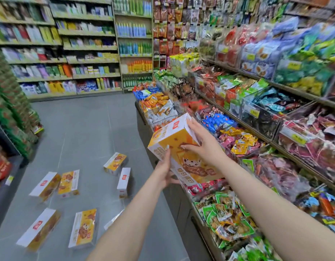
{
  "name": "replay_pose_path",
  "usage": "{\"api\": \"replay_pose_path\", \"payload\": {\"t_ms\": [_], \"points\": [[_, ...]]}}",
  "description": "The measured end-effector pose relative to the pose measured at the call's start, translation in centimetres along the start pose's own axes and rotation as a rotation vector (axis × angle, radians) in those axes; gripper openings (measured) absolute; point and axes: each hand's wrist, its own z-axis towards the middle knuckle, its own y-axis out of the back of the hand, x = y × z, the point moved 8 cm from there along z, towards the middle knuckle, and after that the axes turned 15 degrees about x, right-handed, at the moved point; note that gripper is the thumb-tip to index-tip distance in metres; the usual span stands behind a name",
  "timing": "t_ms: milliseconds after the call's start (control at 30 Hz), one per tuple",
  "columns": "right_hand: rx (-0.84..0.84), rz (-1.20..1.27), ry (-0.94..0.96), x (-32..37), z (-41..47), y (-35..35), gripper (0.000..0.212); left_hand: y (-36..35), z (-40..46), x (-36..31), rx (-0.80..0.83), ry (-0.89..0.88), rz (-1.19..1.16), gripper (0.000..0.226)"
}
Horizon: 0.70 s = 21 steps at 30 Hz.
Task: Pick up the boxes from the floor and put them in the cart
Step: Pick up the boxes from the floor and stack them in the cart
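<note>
Reaching forward from the near edge, your two bare forearms meet on one yellow-and-white held box, lifted in the air beside the snack display on the right. Your left hand cups the box from below, its fingers curled up the near left side with a fingertip pressed against the face. Your right hand lies over the top right corner, thumb bent across the printed face and fingers wrapped behind the end panel. The box sits tilted, its white end with a red logo pointing up and away from you.

Below and to the left, the grey tiled floor carries more boxes of the same kind. Nearest you lie a near left box and, just to its right, a near middle box, both flat. Another carton beside them is mostly hidden behind your left forearm. Farther off, a pair of boxes lie touching side by side. To their right an upright box stands on end, and just beyond it a tilted box rests on its long side.

The snack display runs along the right side, its bins piled with coloured packets. At the far end of the aisle, wall shelves hold rows of bottles and packs. The frame is blurred towards its edges, and you cannot read the printing on any carton.
</note>
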Motion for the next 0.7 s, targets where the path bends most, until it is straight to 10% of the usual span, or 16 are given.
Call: {"api": "replay_pose_path", "payload": {"t_ms": [233,467,700], "points": [[0.125,-0.189,0.042,6.4,2.4,1.1,0.079,0.5,-3.6,-5.4,0.093,-0.045,0.137,0.104],[0.032,-0.118,0.066,10.3,1.5,-1.5,0.081,4.8,-9.1,-9.4,-0.058,-0.141,0.384,0.059],[0.094,-0.155,0.038,12.4,-2.2,-5.5,0.1,6.7,-15.2,-15.6,-0.15,-0.363,1.076,0.123]]}}
